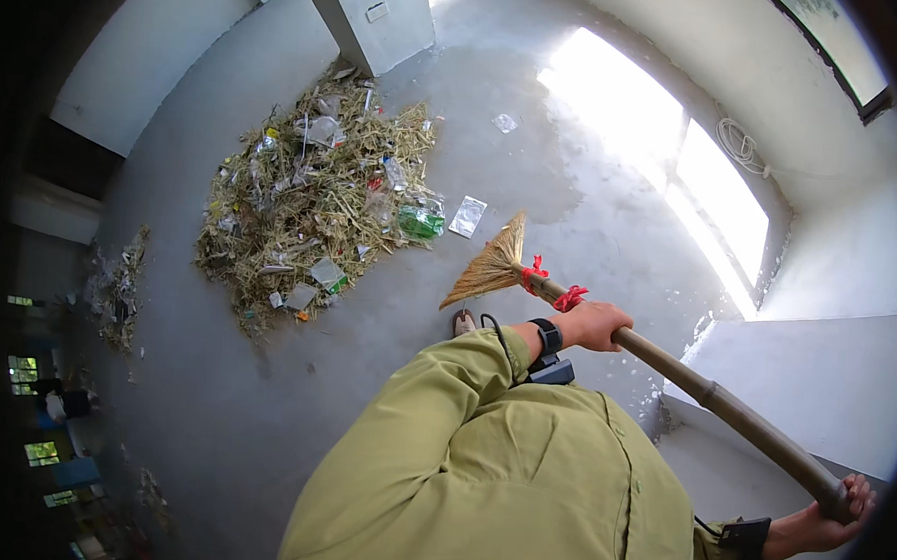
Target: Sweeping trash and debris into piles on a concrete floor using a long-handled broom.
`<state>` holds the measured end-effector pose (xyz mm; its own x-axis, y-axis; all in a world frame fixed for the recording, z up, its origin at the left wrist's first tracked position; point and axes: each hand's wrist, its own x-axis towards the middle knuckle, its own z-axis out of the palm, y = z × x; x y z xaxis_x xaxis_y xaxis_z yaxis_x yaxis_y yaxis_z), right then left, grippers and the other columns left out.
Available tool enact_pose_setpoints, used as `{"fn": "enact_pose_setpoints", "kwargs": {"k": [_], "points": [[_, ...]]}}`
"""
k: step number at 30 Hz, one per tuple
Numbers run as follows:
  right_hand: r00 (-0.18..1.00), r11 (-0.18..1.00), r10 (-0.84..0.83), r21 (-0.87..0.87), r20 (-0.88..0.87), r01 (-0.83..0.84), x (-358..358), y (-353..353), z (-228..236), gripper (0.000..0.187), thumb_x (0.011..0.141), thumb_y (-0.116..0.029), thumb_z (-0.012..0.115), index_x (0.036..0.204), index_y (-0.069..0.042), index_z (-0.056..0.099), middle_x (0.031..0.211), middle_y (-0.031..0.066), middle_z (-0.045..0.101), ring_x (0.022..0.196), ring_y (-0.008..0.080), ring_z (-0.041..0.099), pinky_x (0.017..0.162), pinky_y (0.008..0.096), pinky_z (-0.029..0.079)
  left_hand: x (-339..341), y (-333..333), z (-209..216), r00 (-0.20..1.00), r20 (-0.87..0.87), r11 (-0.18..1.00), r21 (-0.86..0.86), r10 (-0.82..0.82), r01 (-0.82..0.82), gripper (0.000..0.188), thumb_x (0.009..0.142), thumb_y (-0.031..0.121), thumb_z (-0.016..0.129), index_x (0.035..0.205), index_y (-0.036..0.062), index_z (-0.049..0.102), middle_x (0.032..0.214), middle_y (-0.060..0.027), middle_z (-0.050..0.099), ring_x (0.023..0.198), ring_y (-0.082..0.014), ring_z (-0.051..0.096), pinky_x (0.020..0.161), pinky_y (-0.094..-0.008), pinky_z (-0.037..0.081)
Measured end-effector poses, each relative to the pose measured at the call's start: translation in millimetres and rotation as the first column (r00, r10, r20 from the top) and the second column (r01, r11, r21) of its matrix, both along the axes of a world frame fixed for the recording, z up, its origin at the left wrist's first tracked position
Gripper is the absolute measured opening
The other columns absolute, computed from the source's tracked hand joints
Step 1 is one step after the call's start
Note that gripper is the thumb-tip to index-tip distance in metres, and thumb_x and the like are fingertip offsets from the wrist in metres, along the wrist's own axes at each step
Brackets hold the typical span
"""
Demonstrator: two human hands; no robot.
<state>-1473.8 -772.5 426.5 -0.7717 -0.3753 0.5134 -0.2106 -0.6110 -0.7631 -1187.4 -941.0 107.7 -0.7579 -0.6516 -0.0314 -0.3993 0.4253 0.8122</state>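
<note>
Both of my hands are closed round the bamboo handle of a straw broom [704,393]. My left hand [597,327] grips it low, just above the red ties. At the far right, my right hand [839,512] wraps the upper end of the handle. The fanned broom head [491,262] is close to the floor; whether it touches I cannot tell. A flat silvery wrapper [468,217] lies just beyond the bristles. Left of it spreads a large pile of straw and litter [302,199], with clear plastic packs and a green-and-clear container [421,221] at its right edge.
A square pillar [365,21] stands behind the pile. Another small clear wrapper [504,123] lies on the grey floor. Coiled white cable [737,142] rests by the right wall. A low white ledge [794,380] is beside me on the right. Smaller litter heaps [123,291] lie far left.
</note>
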Motion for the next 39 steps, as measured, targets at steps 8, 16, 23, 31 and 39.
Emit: {"fn": "enact_pose_setpoints", "kwargs": {"k": [8, 16, 23, 31, 39], "points": [[0.968, 0.955, 0.083, 0.259, 0.235, -0.145, 100.9, -114.5, -116.5, 0.019, 0.081, -0.023, 0.043, 0.07, -0.012, 0.032, 0.061, -0.0011, 0.032, 0.063, 0.0112, 0.039, 0.065, 0.0255, 0.034, 106.5, -27.2, -98.9, 0.9, 0.333, 0.951, 0.028, 0.283, -0.309, 0.017, 0.066, 0.018, 0.06, 0.082, 0.0127, 0.057, 0.086, -0.0079, 0.059, 0.087, -0.0268, 0.055, 0.077, -0.039, 0.041], [0.827, 0.88, 0.232, 0.251, 0.513, -0.403, 133.9, -135.1, -224.8, 0.02, 0.081, -0.025, 0.044, 0.069, -0.012, 0.034, 0.059, -0.0014, 0.035, 0.061, 0.0115, 0.041, 0.063, 0.0251, 0.038, 236.2, 11.7, -85.2, 0.715, 0.407, 0.82, -0.215, 0.569, -0.53, 0.011, 0.064, 0.013, 0.058, 0.075, 0.0148, 0.059, 0.076, -0.0075, 0.059, 0.08, -0.0282, 0.053, 0.072, -0.0396, 0.037], [0.715, 0.806, 0.301, 0.232, 0.631, -0.544, 104.2, -151.8, -260.5, 0.017, 0.079, -0.023, 0.046, 0.069, -0.012, 0.037, 0.057, -0.0019, 0.036, 0.058, 0.0109, 0.042, 0.06, 0.0243, 0.038, 226.3, 80.5, -92.8, 0.62, 0.466, 0.746, -0.146, 0.631, -0.649, 0.011, 0.063, 0.022, 0.061, 0.071, 0.015, 0.059, 0.075, -0.007, 0.059, 0.081, -0.0292, 0.053, 0.07, -0.0415, 0.038], [0.692, 0.784, 0.348, 0.209, 0.632, -0.585, 65.7, -156.7, -265.9, 0.016, 0.08, -0.021, 0.046, 0.069, -0.012, 0.038, 0.056, -0.0021, 0.037, 0.058, 0.0108, 0.042, 0.058, 0.0235, 0.038, 196.0, 100.8, -75.0, 0.649, 0.437, 0.739, -0.056, 0.623, -0.672, 0.019, 0.061, 0.029, 0.061, 0.072, 0.0141, 0.06, 0.073, -0.0079, 0.06, 0.075, -0.0286, 0.057, 0.068, -0.0407, 0.043], [0.724, 0.837, 0.401, 0.097, 0.562, -0.539, 20.0, -124.9, -217.6, 0.016, 0.079, -0.017, 0.045, 0.067, -0.011, 0.038, 0.057, -0.0016, 0.038, 0.059, 0.0107, 0.043, 0.061, 0.0234, 0.038, 155.5, 70.1, -56.3, 0.736, 0.353, 0.807, -0.111, 0.577, -0.58, 0.022, 0.059, 0.025, 0.066, 0.078, 0.0153, 0.062, 0.079, -0.004, 0.061, 0.082, -0.0257, 0.055, 0.073, -0.039, 0.041]]}}
